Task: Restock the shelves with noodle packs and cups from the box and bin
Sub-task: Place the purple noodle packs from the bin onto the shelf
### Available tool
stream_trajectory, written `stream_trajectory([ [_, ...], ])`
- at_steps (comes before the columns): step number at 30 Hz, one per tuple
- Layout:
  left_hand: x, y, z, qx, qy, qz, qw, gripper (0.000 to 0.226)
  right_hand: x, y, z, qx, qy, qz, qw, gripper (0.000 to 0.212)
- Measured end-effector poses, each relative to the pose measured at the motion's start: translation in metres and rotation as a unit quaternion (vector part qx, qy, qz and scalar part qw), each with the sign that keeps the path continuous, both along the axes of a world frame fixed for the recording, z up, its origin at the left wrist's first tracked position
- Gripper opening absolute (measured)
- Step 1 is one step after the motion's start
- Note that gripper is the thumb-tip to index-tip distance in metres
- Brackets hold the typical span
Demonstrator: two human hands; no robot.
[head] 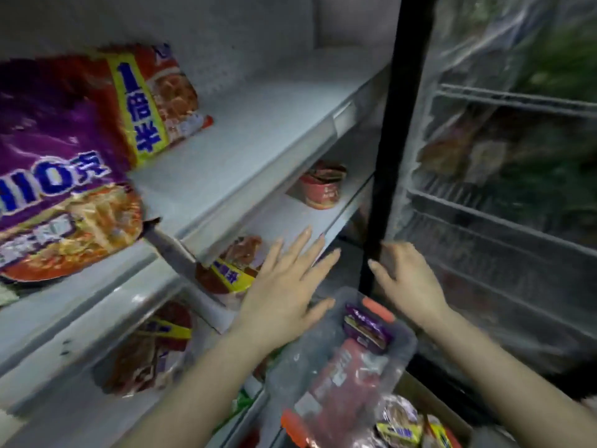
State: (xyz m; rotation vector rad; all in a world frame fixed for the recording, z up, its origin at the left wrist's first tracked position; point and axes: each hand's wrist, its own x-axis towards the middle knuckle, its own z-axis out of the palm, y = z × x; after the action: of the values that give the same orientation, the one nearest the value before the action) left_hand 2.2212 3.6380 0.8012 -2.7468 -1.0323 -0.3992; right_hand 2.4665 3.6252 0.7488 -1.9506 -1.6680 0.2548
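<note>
translucent plastic bin (405, 345), glossy crinkled packs (366, 328)

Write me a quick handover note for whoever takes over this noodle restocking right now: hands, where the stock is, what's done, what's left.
Hands: left hand and right hand are both open and hold nothing, above the clear bin.
Stock: the bin holds a purple pack and a red pack; more packs lie in the cardboard box at lower right.
Done: a purple noodle pack and a red noodle pack lie on the top shelf; a red cup stands on the shelf below; further red packs sit on the lower shelves.
Left: empty the bin and box; the top shelf's right part has room.
</note>
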Motion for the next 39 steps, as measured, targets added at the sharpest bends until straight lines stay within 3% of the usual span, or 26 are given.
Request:
stream_trajectory([
  [5, 0.065, 0.028, -0.113, -0.201, -0.001, 0.011, 0.980, 0.068, 0.061, -0.010, -0.102, -0.211, 0.016, -0.052, 0.976, 0.053],
  [8, 0.092, 0.039, -0.181, -0.311, -0.043, 0.050, 0.948, 0.062, 0.080, -0.008, -0.159, -0.300, 0.038, -0.053, 0.952, 0.052],
  [10, 0.105, 0.046, -0.226, -0.381, -0.073, 0.110, 0.915, 0.052, 0.087, 0.001, -0.199, -0.332, 0.046, -0.042, 0.941, 0.048],
  [13, 0.116, 0.054, -0.301, -0.499, -0.125, 0.199, 0.834, 0.049, 0.091, 0.021, -0.260, -0.355, 0.060, -0.012, 0.933, 0.046],
  [17, 0.125, 0.057, -0.387, -0.548, -0.143, 0.282, 0.775, 0.058, 0.088, 0.048, -0.334, -0.383, 0.033, 0.027, 0.923, 0.041],
  [22, 0.126, 0.047, -0.451, -0.564, -0.148, 0.296, 0.757, 0.054, 0.073, 0.062, -0.387, -0.383, -0.112, 0.078, 0.914, 0.038],
  [27, 0.122, 0.032, -0.457, -0.591, -0.148, 0.275, 0.744, 0.065, 0.053, 0.064, -0.396, -0.405, -0.154, 0.100, 0.896, 0.030],
  [31, 0.120, 0.025, -0.433, -0.587, -0.148, 0.242, 0.758, 0.082, 0.036, 0.062, -0.364, -0.403, -0.068, 0.057, 0.911, 0.026],
  [34, 0.117, 0.017, -0.407, -0.593, -0.184, 0.233, 0.748, 0.087, 0.025, 0.061, -0.322, -0.385, 0.037, 0.031, 0.922, 0.028],
  [36, 0.115, 0.012, -0.381, -0.571, -0.211, 0.268, 0.747, 0.084, 0.020, 0.059, -0.291, -0.366, 0.111, 0.018, 0.924, 0.025],
  [39, 0.108, 0.014, -0.334, -0.489, -0.221, 0.317, 0.782, 0.049, 0.013, 0.055, -0.238, -0.300, 0.221, 0.009, 0.928, 0.022],
])
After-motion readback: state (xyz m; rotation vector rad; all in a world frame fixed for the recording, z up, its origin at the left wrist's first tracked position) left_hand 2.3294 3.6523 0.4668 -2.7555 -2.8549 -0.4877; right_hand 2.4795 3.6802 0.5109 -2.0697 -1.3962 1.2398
